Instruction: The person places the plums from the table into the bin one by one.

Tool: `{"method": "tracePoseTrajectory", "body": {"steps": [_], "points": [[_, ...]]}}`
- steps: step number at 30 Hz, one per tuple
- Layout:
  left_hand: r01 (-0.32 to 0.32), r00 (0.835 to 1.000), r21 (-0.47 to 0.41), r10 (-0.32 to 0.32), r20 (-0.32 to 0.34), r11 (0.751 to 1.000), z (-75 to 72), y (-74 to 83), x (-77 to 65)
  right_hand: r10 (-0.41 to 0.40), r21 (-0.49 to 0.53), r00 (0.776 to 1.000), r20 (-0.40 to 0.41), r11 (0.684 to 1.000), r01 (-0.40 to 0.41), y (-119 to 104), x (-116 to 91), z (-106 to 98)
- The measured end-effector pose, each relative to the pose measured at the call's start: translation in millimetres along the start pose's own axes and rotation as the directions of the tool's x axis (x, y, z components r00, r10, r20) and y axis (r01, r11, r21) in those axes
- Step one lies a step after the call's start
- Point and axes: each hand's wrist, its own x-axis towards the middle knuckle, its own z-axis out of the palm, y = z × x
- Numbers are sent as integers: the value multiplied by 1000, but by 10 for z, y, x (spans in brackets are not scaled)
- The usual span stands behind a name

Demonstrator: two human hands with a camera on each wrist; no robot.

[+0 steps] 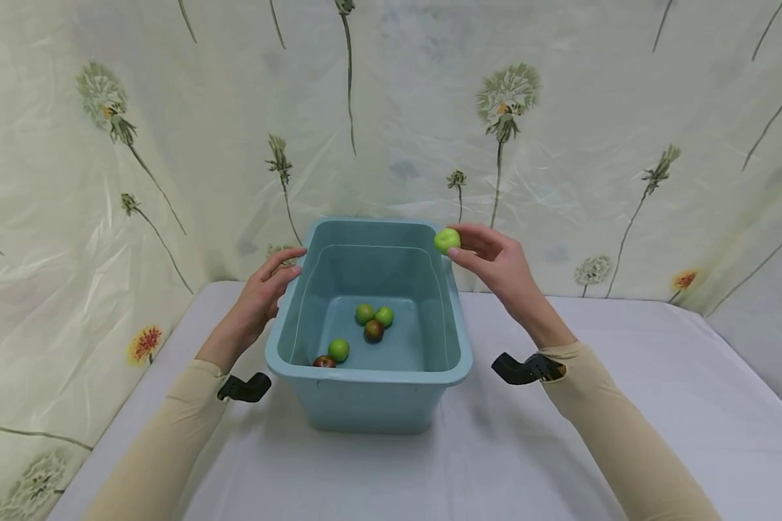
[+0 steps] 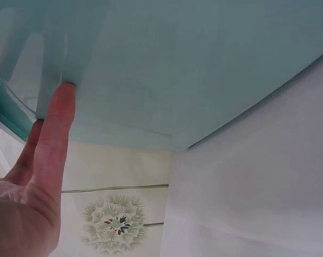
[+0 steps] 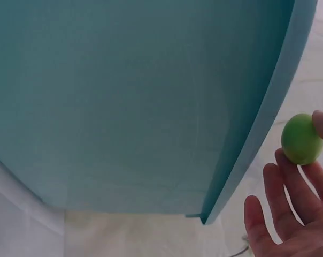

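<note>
A blue-green plastic tub (image 1: 368,377) stands on the white-covered table. Inside it lie several small round fruits, some green, such as one green fruit (image 1: 339,350), and some reddish-brown, such as one brown fruit (image 1: 373,331). My right hand (image 1: 498,264) pinches another small green fruit (image 1: 447,240) between thumb and fingertips, by the tub's far right rim. In the right wrist view that fruit (image 3: 302,139) is just outside the rim. On the left side, my left hand (image 1: 261,297) has its fingers extended, and a fingertip touches the tub's outer wall (image 2: 151,69).
A white cloth (image 1: 612,405) covers the table. Behind and to the sides hangs a pale curtain (image 1: 391,108) printed with dandelions. Black straps with a camera mount sit on both wrists, including the right wrist mount (image 1: 524,369).
</note>
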Motion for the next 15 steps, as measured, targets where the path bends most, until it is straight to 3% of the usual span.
{"method": "tracePoseTrajectory", "body": {"steps": [8, 15], "points": [[-4, 1000, -11, 4, -9, 1000, 17, 4, 5, -19, -29, 997, 71, 999, 21, -141, 154, 174], [-5, 1000, -6, 5, -2, 1000, 8, 7, -3, -38, -101, 983, 180, 993, 57, -181, 291, 335]]}}
